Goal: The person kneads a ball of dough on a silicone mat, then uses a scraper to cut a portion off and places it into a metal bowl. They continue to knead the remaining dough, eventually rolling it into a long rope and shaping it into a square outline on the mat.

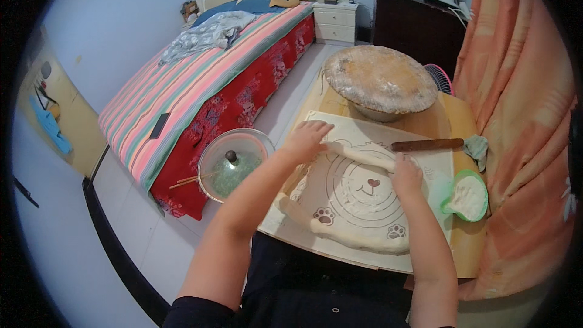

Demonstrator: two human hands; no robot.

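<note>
On a pale baking mat (382, 203) printed with a bear face and paw prints lies a rope of dough (361, 155), stretching between my two hands. My left hand (306, 138) is at the rope's left end, its fingers stretched out and lying over the mat's far left part. At the other end, my right hand (407, 175) is closed around the tip of the rope, its fingers partly hidden by the hand itself. A longer, thicker dough strip (358, 242) curves along the mat's near and left edges. Loose flour dusts the mat's middle.
Right of the mat are a wooden rolling pin (428, 144), a crumpled cloth (476, 149) and a green bowl of flour (469, 197). Behind stands a large covered basin (381, 79). At left, a glass-lidded bowl (234, 167) with chopsticks stands beside the bed (206, 67). An orange curtain (516, 85) hangs right.
</note>
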